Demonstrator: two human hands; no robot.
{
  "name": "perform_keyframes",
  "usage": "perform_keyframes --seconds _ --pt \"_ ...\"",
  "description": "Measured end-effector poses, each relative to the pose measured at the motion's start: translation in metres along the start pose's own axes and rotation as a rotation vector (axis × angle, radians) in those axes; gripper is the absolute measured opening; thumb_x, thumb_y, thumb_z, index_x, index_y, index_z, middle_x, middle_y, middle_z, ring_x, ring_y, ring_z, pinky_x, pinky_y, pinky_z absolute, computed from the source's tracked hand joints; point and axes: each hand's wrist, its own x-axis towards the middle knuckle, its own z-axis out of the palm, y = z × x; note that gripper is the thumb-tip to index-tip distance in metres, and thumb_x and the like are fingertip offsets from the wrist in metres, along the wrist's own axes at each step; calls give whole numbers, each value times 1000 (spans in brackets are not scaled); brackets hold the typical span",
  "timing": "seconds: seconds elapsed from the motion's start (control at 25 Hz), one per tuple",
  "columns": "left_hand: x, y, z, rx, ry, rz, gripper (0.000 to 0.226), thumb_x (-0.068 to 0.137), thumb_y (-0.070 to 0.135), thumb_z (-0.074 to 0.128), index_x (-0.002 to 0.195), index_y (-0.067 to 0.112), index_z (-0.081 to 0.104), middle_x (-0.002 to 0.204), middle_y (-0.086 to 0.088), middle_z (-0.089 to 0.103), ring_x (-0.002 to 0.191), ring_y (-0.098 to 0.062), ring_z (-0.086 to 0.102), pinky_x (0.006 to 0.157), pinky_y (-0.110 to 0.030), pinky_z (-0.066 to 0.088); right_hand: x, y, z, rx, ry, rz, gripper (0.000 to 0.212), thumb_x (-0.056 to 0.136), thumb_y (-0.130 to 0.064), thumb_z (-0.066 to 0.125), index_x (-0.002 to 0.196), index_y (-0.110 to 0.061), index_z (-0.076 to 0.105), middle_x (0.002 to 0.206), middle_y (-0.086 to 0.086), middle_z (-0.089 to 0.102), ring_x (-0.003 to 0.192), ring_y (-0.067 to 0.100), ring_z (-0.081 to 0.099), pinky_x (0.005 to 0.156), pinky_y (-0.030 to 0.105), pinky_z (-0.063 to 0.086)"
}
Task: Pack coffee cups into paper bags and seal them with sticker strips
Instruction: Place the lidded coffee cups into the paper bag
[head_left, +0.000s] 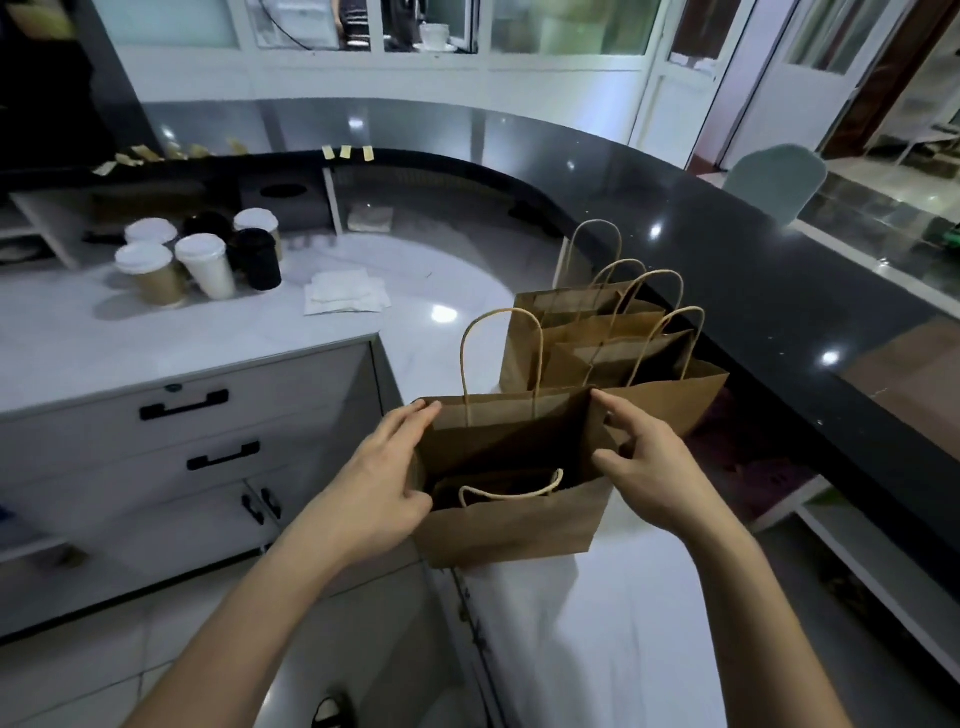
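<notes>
White counter (363, 306), black raised ledge (753, 291), glazed partitions behind.

A white tabletop (78, 332) spreads out to the left of and beyond the fingers, with folded white napkins (347, 293) lying on it. Below its edge, left of the fingers, grey drawers (130, 431) carry black handles (184, 404). A dark glossy counter (753, 270) curves round beyond and to the right, and past it stands what looks like a pale chair (774, 182).

Coffee shop: lidded paper cups (200, 262) at ten o'clock, curved black counter (727, 270) at one o'clock, paper bags (597, 332).
</notes>
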Motion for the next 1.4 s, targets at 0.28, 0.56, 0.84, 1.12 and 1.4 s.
perform_keyframes --seconds 0.28,0.56,0.84,1.12,1.4 --pt "-8 -37 -21 -7 -2 -92 91 90 6 58 157 46 13 161 29 3 123 -30 51 64 -14 40 22 -32 30 1 -73 -62 67 97 -14 61 155 -37 38 149 -3 52 119 16 59 69 8 46" --pt "-12 -78 -50 -17 27 -124 91 88 8 59 157 46 13 161 30 2 126 -39 49 74 -18 40 37 -76 63 19 -98 -101 65 98 -14 61 155 -38 37 145 -8 51 119 18 61 84 27 57" --pt "-16 -122 -105 -41 107 -136 91 87 4 58 158 42 16 161 29 2 129 -37 48 83 -21 41 68 -129 109 37 -132 -155 66 96 -15 60 153 -40 39 133 -19 53 84 3 66 72 24 58" --pt "-31 -178 -175 -33 187 -209 91 88 3 58 158 43 16 163 26 2 132 -37 46 94 -29 44 102 -202 176 34 -157 -244 68 91 -11 59 151 -39 43 126 -20 58 76 1 65 63 14 46" --pt "-62 -236 -231 -45 266 -265 90 90 3 59 158 42 15 164 24 0 130 -38 47 71 -12 39 122 -272 243 43 -204 -334 68 90 -11 61 151 -38 45 120 -10 62 90 -1 59 74 15 45"
